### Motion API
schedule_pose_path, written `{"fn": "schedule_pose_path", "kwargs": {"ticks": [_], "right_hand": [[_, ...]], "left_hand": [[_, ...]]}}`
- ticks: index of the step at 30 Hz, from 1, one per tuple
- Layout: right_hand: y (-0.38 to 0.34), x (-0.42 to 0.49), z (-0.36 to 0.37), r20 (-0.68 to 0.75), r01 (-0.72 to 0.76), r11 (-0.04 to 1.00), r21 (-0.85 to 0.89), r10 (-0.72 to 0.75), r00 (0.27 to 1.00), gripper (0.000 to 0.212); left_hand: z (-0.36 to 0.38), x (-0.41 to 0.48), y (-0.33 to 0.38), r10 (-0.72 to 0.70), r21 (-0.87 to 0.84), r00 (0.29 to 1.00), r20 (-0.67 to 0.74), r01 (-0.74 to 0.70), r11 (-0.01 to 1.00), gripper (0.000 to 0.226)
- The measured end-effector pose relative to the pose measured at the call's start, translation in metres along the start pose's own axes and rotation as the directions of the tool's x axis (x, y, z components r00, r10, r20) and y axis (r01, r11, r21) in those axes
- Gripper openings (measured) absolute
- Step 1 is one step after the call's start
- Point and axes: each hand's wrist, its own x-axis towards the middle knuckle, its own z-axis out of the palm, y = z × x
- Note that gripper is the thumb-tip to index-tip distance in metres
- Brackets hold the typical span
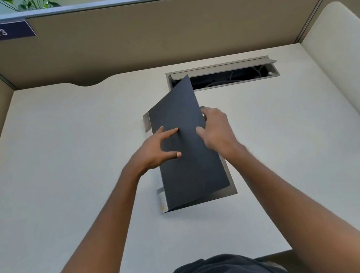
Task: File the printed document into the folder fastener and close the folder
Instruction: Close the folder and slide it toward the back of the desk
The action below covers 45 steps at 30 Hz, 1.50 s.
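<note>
A dark grey folder [189, 172] lies in the middle of the white desk with its spine to the left. Its front cover is tilted up, partly raised off the back cover, whose edge shows at the lower right. My right hand [216, 129] grips the cover's right edge, thumb on top and fingers behind. My left hand [157, 150] rests on the cover's outer face with fingers spread. The folder's inside, the printed document and the fastener are hidden behind the cover. A label strip shows along the spine.
An open cable tray [230, 75] is set into the white desk [62, 165] behind the folder. Beige partition walls [147, 36] enclose the desk at the back and left. A white curved panel [350, 64] stands at the right.
</note>
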Motion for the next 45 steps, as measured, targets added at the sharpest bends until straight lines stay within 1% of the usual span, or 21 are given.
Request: {"fn": "schedule_pose_path", "kwargs": {"ticks": [3,7,11,14,19,26,29,32,34,35,36,38,40,42,45], "right_hand": [[0.026,0.005,0.002,0.006,-0.093,0.995,-0.02,0.093,0.996,0.032],[0.058,0.009,0.01,0.048,-0.197,0.98,-0.02,0.198,0.979,0.04],[0.075,0.006,0.016,0.088,-0.228,0.973,-0.024,0.229,0.969,0.049],[0.088,0.004,0.026,0.132,-0.236,0.968,-0.081,0.245,0.961,0.055],[0.104,-0.002,0.045,0.193,-0.2,0.961,-0.189,0.236,0.952,0.053],[0.117,-0.012,0.059,0.201,-0.043,0.928,-0.369,0.125,0.972,0.052],[0.117,-0.019,0.062,0.19,0.028,0.891,-0.452,0.066,0.98,0.06],[0.118,-0.027,0.067,0.214,0.074,0.882,-0.465,0.031,0.976,0.069],[0.119,-0.031,0.069,0.22,0.075,0.891,-0.448,0.028,0.975,0.07],[0.12,-0.032,0.069,0.217,0.074,0.896,-0.438,0.025,0.976,0.069],[0.121,-0.033,0.068,0.213,0.073,0.901,-0.427,0.021,0.977,0.07],[0.124,-0.033,0.068,0.204,0.073,0.91,-0.408,0.013,0.979,0.07],[0.126,-0.034,0.069,0.2,0.07,0.915,-0.398,0.012,0.98,0.071],[0.128,-0.034,0.07,0.2,0.065,0.917,-0.394,0.017,0.98,0.073],[0.128,-0.033,0.072,0.197,0.059,0.914,-0.4,0.023,0.98,0.074]], "left_hand": [[0.019,0.013,0.001,0.022,0.115,1.0,0.021,-0.025,0.993,0.092],[0.048,0.031,0.001,-0.011,0.263,0.999,0.037,0.001,0.965,0.101],[0.077,0.043,-0.001,-0.044,0.359,0.999,-0.004,0.042,0.932,0.105],[0.096,0.047,-0.001,-0.068,0.397,0.997,-0.034,0.076,0.915,0.102],[0.113,0.054,-0.004,-0.099,0.469,0.994,-0.056,0.113,0.876,0.098],[0.121,0.058,-0.008,-0.123,0.509,0.99,-0.065,0.139,0.849,0.097],[0.123,0.057,-0.009,-0.117,0.508,0.99,-0.074,0.138,0.85,0.096],[0.123,0.055,-0.01,-0.091,0.495,0.991,-0.095,0.126,0.86,0.093],[0.121,0.05,-0.013,-0.067,0.445,0.986,-0.15,0.128,0.887,0.085],[0.12,0.046,-0.016,-0.062,0.408,0.977,-0.202,0.142,0.902,0.081],[0.12,0.042,-0.02,-0.065,0.367,0.962,-0.267,0.164,0.916,0.077],[0.118,0.032,-0.028,-0.095,0.306,0.908,-0.407,0.233,0.923,0.072],[0.115,0.024,-0.034,-0.173,0.26,0.849,-0.5,0.337,0.905,0.07],[0.11,0.018,-0.037,-0.275,0.186,0.804,-0.527,0.425,0.886,0.07],[0.104,0.015,-0.038,-0.366,0.069,0.762,-0.534,0.47,0.88,0.065]]}}
